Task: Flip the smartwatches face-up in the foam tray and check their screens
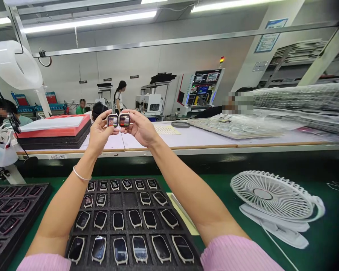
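My left hand (99, 131) and my right hand (141, 128) are raised side by side above the bench, each closed on a smartwatch body without a strap. The smartwatch in my left hand (112, 120) and the smartwatch in my right hand (124, 120) are held close together, their lit screens facing me. Below my arms lies a black foam tray (120, 200) with rows of similar light-framed watches (118, 221). Several in the upper rows show text on their screens; the lower ones are dark. Two slots in the second row hold no watch.
A second tray of watches (9, 205) lies at left. A white fan (272, 195) stands at right on the green mat. The raised shelf (186, 141) carries red and black foam sheets (56, 131) and plastic-wrapped stacks (299, 99). Several people are beyond.
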`<control>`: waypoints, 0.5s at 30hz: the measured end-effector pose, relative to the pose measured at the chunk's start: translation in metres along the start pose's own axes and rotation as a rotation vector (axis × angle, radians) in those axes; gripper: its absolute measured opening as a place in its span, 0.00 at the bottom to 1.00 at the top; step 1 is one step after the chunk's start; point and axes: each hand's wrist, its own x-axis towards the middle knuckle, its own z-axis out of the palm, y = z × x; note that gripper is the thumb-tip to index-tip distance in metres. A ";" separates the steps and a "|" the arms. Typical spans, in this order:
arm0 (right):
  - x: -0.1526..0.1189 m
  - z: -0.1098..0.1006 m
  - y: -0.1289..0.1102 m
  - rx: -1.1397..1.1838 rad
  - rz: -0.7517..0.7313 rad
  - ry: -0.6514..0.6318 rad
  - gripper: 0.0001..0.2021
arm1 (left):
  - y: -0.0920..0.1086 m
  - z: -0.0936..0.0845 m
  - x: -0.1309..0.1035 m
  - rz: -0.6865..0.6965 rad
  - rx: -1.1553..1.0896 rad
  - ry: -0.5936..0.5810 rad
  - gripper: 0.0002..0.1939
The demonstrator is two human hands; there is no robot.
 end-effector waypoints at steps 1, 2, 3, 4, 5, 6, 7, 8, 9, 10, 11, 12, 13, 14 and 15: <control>0.002 -0.001 0.001 0.007 0.000 -0.004 0.13 | -0.003 0.000 0.002 0.010 0.009 0.004 0.30; 0.003 -0.002 0.003 0.012 0.002 -0.007 0.14 | -0.007 0.000 0.004 0.016 0.017 0.008 0.30; 0.004 -0.003 0.005 0.011 0.005 -0.009 0.16 | -0.010 -0.001 0.005 0.016 0.024 0.011 0.31; 0.005 -0.005 0.007 0.006 0.006 -0.013 0.18 | -0.013 -0.002 0.007 0.012 0.028 0.015 0.32; 0.005 -0.006 0.008 -0.004 0.005 -0.018 0.20 | -0.015 -0.002 0.007 0.005 0.029 0.020 0.32; 0.005 -0.008 0.010 -0.015 0.003 -0.026 0.22 | -0.017 -0.003 0.008 -0.003 0.029 0.023 0.32; 0.005 -0.010 0.010 -0.026 -0.001 -0.035 0.23 | -0.018 -0.003 0.008 -0.008 0.031 0.022 0.33; 0.005 -0.011 0.011 -0.034 -0.006 -0.045 0.24 | -0.018 -0.004 0.009 -0.010 0.035 0.020 0.33; 0.004 -0.012 0.011 -0.039 -0.011 -0.052 0.25 | -0.018 -0.003 0.009 -0.010 0.039 0.015 0.32; 0.004 -0.013 0.011 -0.044 -0.016 -0.059 0.26 | -0.017 -0.003 0.009 -0.008 0.041 0.012 0.32; 0.004 -0.014 0.010 -0.051 -0.020 -0.063 0.26 | -0.016 -0.002 0.009 -0.007 0.038 0.011 0.32; 0.004 -0.014 0.010 -0.057 -0.024 -0.066 0.26 | -0.015 -0.001 0.009 -0.008 0.028 0.015 0.31; 0.004 -0.015 0.009 -0.064 -0.028 -0.068 0.26 | -0.014 0.000 0.009 -0.014 0.014 0.021 0.31; 0.004 -0.015 0.009 -0.071 -0.031 -0.071 0.26 | -0.012 0.000 0.009 -0.025 -0.002 0.028 0.31; 0.004 -0.015 0.009 -0.076 -0.034 -0.073 0.27 | -0.011 0.001 0.009 -0.040 -0.018 0.035 0.31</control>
